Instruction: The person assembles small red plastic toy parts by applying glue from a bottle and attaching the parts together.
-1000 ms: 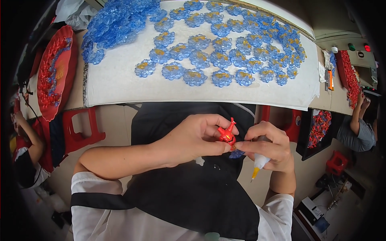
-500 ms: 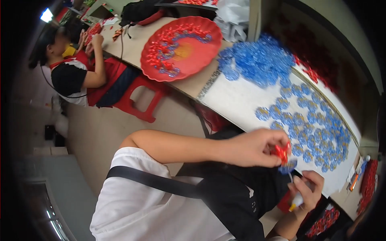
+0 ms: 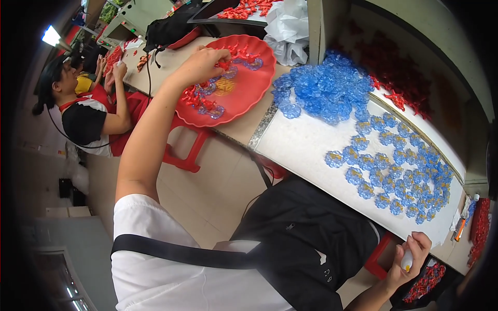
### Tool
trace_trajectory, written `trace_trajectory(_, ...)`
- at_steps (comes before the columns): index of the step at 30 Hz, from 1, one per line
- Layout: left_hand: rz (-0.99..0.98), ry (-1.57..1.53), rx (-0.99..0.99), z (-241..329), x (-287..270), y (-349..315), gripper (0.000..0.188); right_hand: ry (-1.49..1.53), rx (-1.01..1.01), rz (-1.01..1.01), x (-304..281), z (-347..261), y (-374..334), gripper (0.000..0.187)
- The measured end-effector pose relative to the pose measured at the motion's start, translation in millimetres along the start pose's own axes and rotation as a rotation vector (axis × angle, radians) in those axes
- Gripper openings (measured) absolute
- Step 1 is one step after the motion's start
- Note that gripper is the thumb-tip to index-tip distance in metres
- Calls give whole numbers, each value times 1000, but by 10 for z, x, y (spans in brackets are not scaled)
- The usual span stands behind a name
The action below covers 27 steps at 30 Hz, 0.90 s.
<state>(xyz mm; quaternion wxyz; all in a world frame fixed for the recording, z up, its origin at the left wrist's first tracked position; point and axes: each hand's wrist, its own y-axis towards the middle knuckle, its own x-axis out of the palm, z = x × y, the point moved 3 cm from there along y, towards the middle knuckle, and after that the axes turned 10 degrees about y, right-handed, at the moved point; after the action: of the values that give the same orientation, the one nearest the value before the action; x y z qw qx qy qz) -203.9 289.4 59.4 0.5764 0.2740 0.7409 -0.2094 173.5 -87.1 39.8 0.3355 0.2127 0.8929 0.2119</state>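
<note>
My left hand reaches over the big red scalloped tray. Its fingers are closed at a small red plastic figure among the pieces there. Red figures on clear blue flower-shaped bases ring the tray's inside, around a gold pattern. At the lower right, my right hand is wrapped round a small white squeeze bottle with a yellow tip, just off the table edge. Blue plastic flowers with yellowish centres lie spread over the white sheet.
A heap of blue flowers lies beyond the sheet, beside red pieces under a shelf. Another person sits at the far left. A red stool, a white plastic bag and an orange cutter are about.
My left hand has moved from beside my right hand to the tray, carrying the red figure with its blue base. My right hand has shifted slightly right and down with the bottle.
</note>
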Motion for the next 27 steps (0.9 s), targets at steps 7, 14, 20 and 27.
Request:
trace_trajectory(7,-58,48,-36,-96,224,225,28,4,50,14,-42,-48,-45,17)
trace_trajectory(14,259,276,-43,290,-487,-19,29,161,101,23,-6,49,-69,23)
trace_trajectory(20,479,-239,359,2188,-887,745,17,260,123,61,-41,136,-233,28)
trace_trajectory(27,621,20,664,2883,-246,1553,25,247,164,126,-198,121,-557,31)
